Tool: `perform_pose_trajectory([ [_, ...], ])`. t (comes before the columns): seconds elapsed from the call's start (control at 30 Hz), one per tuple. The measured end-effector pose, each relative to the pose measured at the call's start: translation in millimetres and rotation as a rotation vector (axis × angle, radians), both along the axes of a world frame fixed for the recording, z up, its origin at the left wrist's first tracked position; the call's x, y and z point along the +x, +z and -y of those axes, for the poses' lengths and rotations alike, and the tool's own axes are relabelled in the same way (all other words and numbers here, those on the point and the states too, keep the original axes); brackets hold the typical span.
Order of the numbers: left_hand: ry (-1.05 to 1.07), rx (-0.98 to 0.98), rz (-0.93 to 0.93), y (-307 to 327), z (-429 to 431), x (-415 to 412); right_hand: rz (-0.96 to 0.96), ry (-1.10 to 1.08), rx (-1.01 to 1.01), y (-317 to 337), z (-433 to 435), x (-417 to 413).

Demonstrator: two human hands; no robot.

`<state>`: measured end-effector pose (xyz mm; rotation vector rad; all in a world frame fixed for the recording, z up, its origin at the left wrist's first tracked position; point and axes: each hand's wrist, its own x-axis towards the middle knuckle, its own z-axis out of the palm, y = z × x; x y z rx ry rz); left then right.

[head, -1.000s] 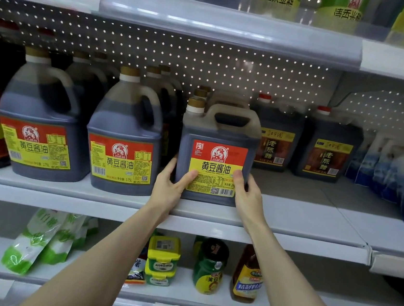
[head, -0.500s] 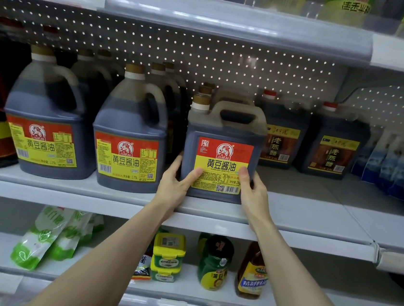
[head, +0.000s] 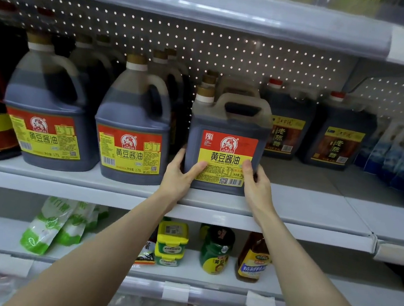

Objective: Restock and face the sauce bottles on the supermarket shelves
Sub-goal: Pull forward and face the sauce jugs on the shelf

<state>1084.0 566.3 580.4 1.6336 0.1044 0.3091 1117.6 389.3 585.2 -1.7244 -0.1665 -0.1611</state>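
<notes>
Dark soy sauce jug point(head: 227, 120) stands on the shelf point(head: 302, 209), gripped at its lower corners between left hand point(head: 180, 178) and right hand point(head: 256, 186), thumbs point(head: 200, 165) on its label point(head: 227, 155).

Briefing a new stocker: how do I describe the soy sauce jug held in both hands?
On the middle shelf, the square jug stands right of a side-handled rounded jug, left hand and right hand gripping its lower corners. Its handle bridges the top, and its label is red and yellow, not brown like the vinegar jug on its right.
</notes>
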Motion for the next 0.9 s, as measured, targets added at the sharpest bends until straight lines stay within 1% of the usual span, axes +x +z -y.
perform_pose_trajectory([
  [0.17,0.003,-0.046,-0.026,9.4,-0.6,-17.2,0.016,0.009,-0.003,11.0,5.9,-21.3],
  [0.3,0.004,0.014,-0.020,23.1,5.0,-48.3,-0.008,-0.042,0.027,25.9,9.3,-50.9],
  [0.4,-0.002,0.070,-0.014,32.8,9.3,-73.7,-0.019,-0.102,-0.020,32.5,15.0,-74.4],
  [0.53,-0.045,0.081,-0.013,39.2,18.3,-101.6,-0.030,-0.138,-0.070,30.7,25.1,-105.2],
  [0.73,-0.089,0.039,-0.074,20.5,37.8,-128.8,-0.091,-0.166,-0.088,9.4,46.8,-142.0],
  [0.9,-0.114,0.035,-0.136,-21.3,48.0,-141.4,-0.166,-0.168,-0.052,-31.1,67.7,-154.7],
])
